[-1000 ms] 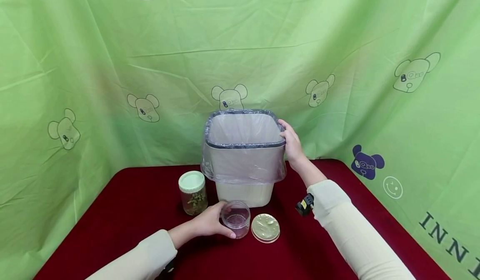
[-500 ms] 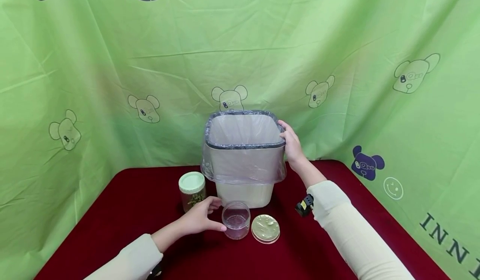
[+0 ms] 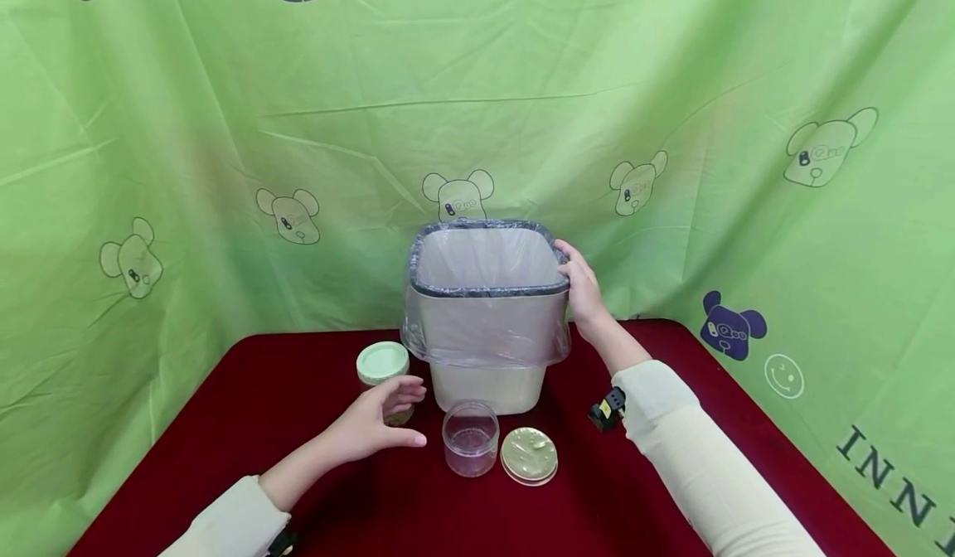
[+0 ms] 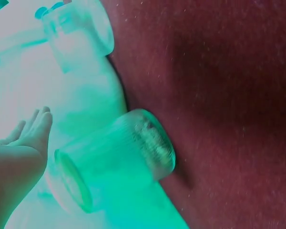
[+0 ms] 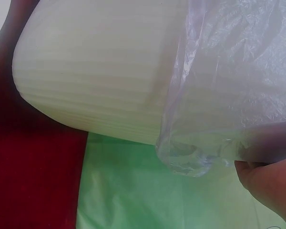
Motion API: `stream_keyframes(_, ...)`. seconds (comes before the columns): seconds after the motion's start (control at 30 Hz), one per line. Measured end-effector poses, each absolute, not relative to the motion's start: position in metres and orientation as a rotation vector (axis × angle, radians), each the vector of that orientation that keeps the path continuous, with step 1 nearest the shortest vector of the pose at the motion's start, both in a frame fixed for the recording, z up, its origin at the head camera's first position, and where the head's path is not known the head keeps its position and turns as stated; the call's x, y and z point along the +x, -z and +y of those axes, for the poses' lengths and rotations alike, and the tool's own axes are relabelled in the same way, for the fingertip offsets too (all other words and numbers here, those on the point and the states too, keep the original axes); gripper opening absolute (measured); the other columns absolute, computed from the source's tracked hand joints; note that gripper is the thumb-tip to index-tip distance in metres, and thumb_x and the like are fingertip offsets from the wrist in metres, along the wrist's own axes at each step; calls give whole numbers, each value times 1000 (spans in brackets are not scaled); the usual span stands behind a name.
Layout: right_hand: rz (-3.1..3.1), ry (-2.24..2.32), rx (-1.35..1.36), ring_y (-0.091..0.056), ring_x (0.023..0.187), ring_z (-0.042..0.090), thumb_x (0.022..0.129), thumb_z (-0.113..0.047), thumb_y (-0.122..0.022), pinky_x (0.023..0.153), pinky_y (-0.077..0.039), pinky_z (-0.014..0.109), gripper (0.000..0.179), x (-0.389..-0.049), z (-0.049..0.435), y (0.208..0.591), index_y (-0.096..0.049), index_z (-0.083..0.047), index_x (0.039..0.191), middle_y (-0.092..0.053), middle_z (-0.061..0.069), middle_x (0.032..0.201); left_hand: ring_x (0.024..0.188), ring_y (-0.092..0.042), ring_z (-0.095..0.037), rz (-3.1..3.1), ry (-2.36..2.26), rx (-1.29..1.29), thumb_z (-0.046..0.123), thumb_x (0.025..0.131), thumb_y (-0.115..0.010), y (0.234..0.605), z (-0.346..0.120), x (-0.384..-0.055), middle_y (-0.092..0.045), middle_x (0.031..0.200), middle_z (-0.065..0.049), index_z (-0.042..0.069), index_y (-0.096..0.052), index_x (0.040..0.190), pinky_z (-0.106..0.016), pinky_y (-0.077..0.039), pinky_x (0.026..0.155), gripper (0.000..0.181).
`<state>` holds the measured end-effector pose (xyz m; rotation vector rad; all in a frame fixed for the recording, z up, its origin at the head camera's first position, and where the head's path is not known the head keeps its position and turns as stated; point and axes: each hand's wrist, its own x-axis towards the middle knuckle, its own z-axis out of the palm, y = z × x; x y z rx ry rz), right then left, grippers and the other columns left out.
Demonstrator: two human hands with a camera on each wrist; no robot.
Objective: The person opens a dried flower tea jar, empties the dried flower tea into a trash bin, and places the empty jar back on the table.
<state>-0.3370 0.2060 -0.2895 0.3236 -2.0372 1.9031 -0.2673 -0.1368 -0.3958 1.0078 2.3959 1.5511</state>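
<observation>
My left hand (image 3: 366, 426) has its fingers and thumb spread, with nothing between them. It is in front of a clear jar with a pale green lid (image 3: 383, 361), partly covering it; in the left wrist view the jar (image 4: 117, 152) shows dried greenish bits inside. To the right stands an uncovered clear plastic tub (image 3: 471, 449), which looks empty. A trash bin (image 3: 488, 389) stands behind, lined with a translucent purple bag (image 3: 488, 331) folded over its dark rim. My right hand (image 3: 584, 289) grips the bin's right rim over the bag; in the right wrist view its fingertips are hidden.
A round gold lid (image 3: 529, 454) lies right of the tub, with another disc edge showing beneath it. The red-covered table (image 3: 612, 474) ends against a green printed curtain (image 3: 336, 126) at the back and sides.
My left hand has let go of the clear tub and drawn left, over the front of the lidded jar. The tub stays on the table. My right hand keeps its place on the bin.
</observation>
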Motion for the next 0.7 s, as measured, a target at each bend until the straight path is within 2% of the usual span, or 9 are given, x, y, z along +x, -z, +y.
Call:
stream_keyframes(0.2,-2035,-1906,325,-25,140,24,91,-8,-29,113,-20,36,60,-337,207,290,-29,-1,151,-24,12,157,121,-54,-35,2443,-1661,1092,12,79,-81,385,-146,-268,-57,128,-20,-6,-45,134,-37,-43,101,69)
stream_keyframes(0.33,-2033,-1911,329,-25,139,24,91,-8,-30,113,-20,36,60,-336,206,290,-29,-1,151,-24,13,157,121,-52,-38,2481,-1770,1108,4,76,-82,379,-153,-271,-56,128,-25,-9,-45,133,-36,-43,101,69)
stream_keyframes(0.43,-2031,-1910,334,-26,139,25,91,-8,-30,113,-21,37,60,-336,206,290,-29,-1,150,-24,13,156,123,-49,-40,2538,-1844,1101,0,74,-82,377,-158,-275,-53,130,-28,-9,-45,133,-29,-42,102,70)
stream_keyframes(0.53,-2032,-1905,328,-26,139,26,91,-8,-30,113,-21,38,60,-336,206,290,-29,-1,150,-25,14,156,128,-45,-37,2623,-1870,1021,1,74,-83,378,-163,-280,-51,135,-25,-6,-45,135,-21,-38,103,72)
stream_keyframes(0.6,-2032,-1903,327,-26,139,26,91,-8,-30,113,-21,38,60,-336,206,290,-30,0,150,-25,14,156,131,-42,-36,2685,-1862,943,3,73,-84,380,-166,-283,-48,138,-23,-4,-43,137,-23,-36,105,76)
stream_keyframes(0.7,-2037,-1897,326,-26,139,26,91,-8,-30,112,-21,38,60,-335,206,289,-30,0,150,-25,14,156,135,-36,-36,2764,-1812,816,9,74,-85,383,-170,-288,-41,144,-21,-4,-36,141,-35,-30,111,84)
